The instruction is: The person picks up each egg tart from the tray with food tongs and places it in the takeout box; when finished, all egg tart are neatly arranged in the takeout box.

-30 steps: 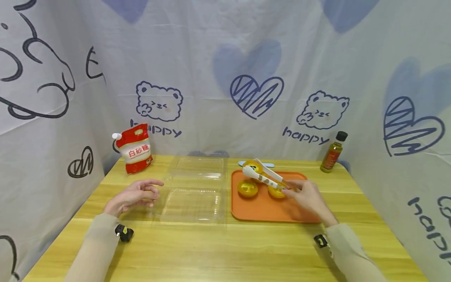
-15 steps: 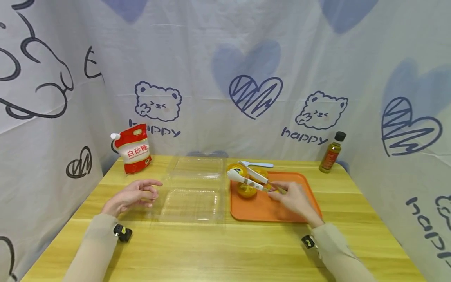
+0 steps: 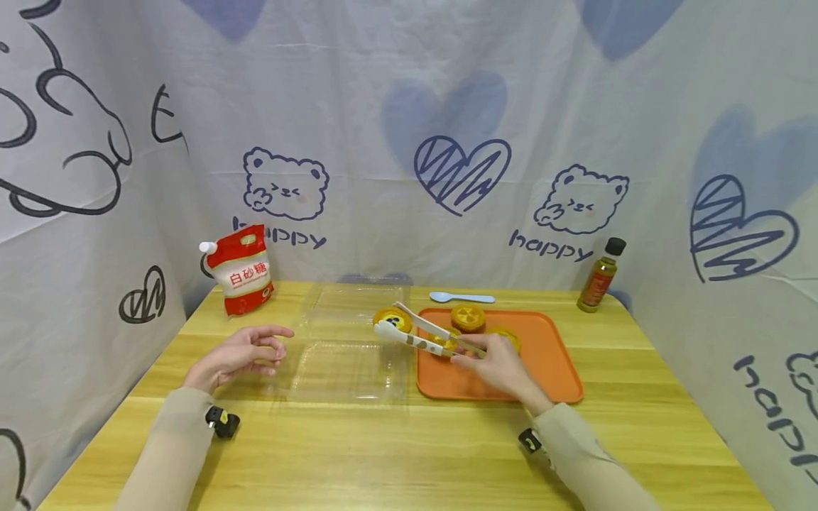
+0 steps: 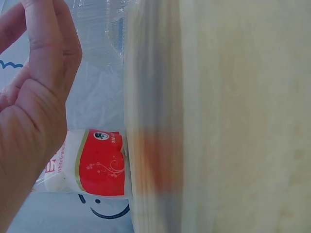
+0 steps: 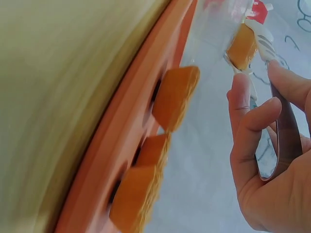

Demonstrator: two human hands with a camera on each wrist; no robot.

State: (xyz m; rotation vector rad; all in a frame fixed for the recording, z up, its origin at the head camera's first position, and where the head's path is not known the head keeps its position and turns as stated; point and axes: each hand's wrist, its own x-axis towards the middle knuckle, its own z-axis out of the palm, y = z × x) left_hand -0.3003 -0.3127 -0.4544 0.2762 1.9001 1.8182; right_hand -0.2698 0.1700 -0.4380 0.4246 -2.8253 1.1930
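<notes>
My right hand (image 3: pixel 501 365) pinches a pair of tongs (image 3: pixel 418 343) with metal arms and white tips. Between the tips sits an egg tart (image 3: pixel 395 316) with dark spots on top, raised above the table; the right wrist view shows this held tart (image 5: pixel 242 46) from the side. It overlaps the right part of an open clear plastic clamshell box (image 3: pixel 345 376) in the head view. Three more tarts (image 3: pixel 469 317) rest on the orange tray (image 3: pixel 543 369). My left hand (image 3: pixel 239 355) hovers left of the box, fingers loosely bent, holding nothing.
A red and white sugar bag (image 3: pixel 246 273) with a white spout stands at the back left. Behind the tray lies a light blue spoon (image 3: pixel 463 297). A bottle of yellow liquid (image 3: pixel 598 280) stands at the back right. Patterned cloth hangs behind and at both sides.
My right hand has moved left with the tongs, carrying the spotted tart from over the tray to the box's right side. My left hand has stayed nearly still.
</notes>
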